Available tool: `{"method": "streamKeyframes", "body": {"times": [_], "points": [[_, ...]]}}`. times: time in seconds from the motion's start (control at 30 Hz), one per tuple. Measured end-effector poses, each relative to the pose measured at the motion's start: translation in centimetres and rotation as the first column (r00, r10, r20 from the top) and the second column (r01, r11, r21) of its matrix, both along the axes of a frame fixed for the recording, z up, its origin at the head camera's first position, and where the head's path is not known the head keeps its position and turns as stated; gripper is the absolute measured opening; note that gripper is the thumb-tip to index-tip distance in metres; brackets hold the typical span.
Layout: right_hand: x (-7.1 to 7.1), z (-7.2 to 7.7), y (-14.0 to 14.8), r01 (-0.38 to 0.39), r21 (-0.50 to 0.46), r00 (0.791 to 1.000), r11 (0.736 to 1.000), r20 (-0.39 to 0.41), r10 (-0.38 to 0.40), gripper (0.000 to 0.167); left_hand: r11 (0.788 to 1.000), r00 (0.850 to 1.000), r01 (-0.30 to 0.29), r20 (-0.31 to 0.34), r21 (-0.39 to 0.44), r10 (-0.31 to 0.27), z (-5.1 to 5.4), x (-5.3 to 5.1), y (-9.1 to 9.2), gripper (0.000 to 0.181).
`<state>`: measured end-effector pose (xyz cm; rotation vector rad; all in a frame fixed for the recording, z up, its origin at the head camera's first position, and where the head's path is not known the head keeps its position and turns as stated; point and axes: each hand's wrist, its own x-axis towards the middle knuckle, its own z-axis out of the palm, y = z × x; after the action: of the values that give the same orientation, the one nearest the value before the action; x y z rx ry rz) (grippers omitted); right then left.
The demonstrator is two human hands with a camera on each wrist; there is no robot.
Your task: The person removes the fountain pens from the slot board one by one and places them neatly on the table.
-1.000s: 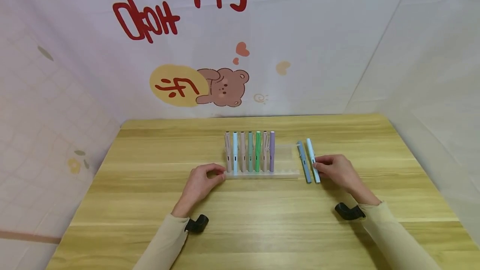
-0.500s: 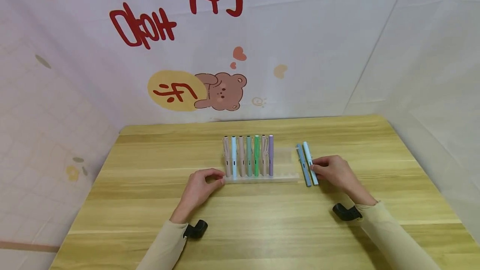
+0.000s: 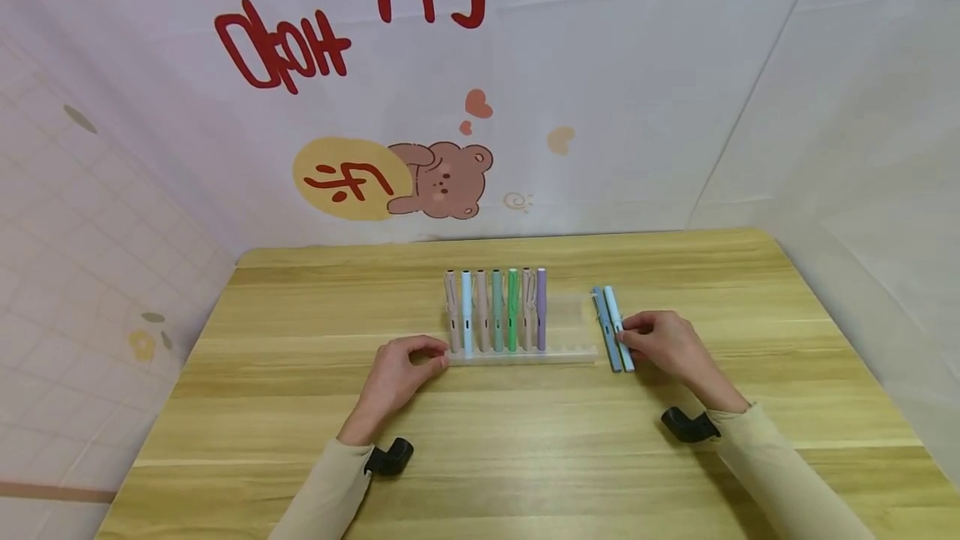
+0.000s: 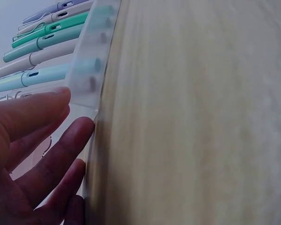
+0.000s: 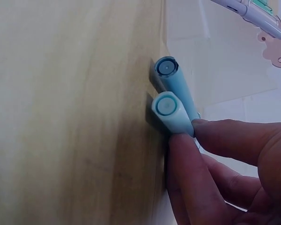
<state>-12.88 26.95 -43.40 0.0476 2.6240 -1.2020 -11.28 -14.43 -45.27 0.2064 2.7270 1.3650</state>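
A clear pen rack (image 3: 570, 354) stands mid-table with several capped pens upright in a row: greyish-pink, light blue, teal, a green pen (image 3: 513, 311) and a purple pen (image 3: 542, 311) at the right end. My left hand (image 3: 400, 372) holds the rack's left end between thumb and fingertips. Right of the rack, a light blue pen (image 3: 612, 307) and a darker blue pen (image 3: 603, 315) lie side by side on the table. My right hand (image 3: 663, 346) pinches the light blue pen; in the right wrist view, thumb and finger sit on either side of its barrel (image 5: 171, 112).
The wooden table (image 3: 480, 457) runs back to a white cloth (image 3: 637, 90) with a printed bear. White cloth also hangs at both sides. A black wrist camera (image 3: 390, 457) is on the left sleeve, another black camera (image 3: 688, 425) on the right.
The light blue pen has shifted slightly left with my right hand, narrowing the gap to the darker blue pen. My left hand stays at the rack's end. The head view has tilted slightly.
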Motion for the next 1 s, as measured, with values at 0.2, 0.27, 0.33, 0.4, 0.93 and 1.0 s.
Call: {"method": "streamKeyframes", "body": {"times": [0.2, 0.27, 0.33, 0.4, 0.93, 1.0], "points": [[0.30, -0.06, -0.20, 0.014, 0.014, 1.000, 1.000, -0.003, -0.014, 0.032, 1.000, 1.000, 0.000, -0.006, 0.005, 0.000, 0.06, 0.12, -0.05, 0.013], [0.33, -0.11, -0.16, 0.012, 0.024, 1.000, 1.000, -0.011, -0.012, 0.032, 1.000, 1.000, 0.003, -0.010, 0.006, -0.003, 0.09, 0.13, -0.05, 0.014], [0.37, -0.18, -0.14, 0.013, 0.034, 1.000, 0.999, -0.017, -0.012, 0.032, 1.000, 1.000, 0.004, -0.011, 0.007, -0.004, 0.12, 0.14, -0.04, 0.014], [0.36, -0.21, -0.11, 0.014, 0.041, 1.000, 0.999, -0.021, -0.013, 0.033, 1.000, 1.000, 0.005, -0.012, 0.006, -0.005, 0.15, 0.13, -0.01, 0.014], [0.53, -0.38, -0.16, 0.024, 0.091, 0.999, 0.996, -0.042, -0.020, 0.034, 1.000, 1.000, -0.010, -0.011, -0.005, 0.010, 0.04, 0.40, 0.03, 0.014], [0.49, -0.36, -0.14, 0.026, 0.093, 0.999, 0.995, -0.044, -0.022, 0.035, 1.000, 1.000, -0.011, -0.013, -0.006, 0.011, 0.00, 0.38, 0.04, 0.014]]}}
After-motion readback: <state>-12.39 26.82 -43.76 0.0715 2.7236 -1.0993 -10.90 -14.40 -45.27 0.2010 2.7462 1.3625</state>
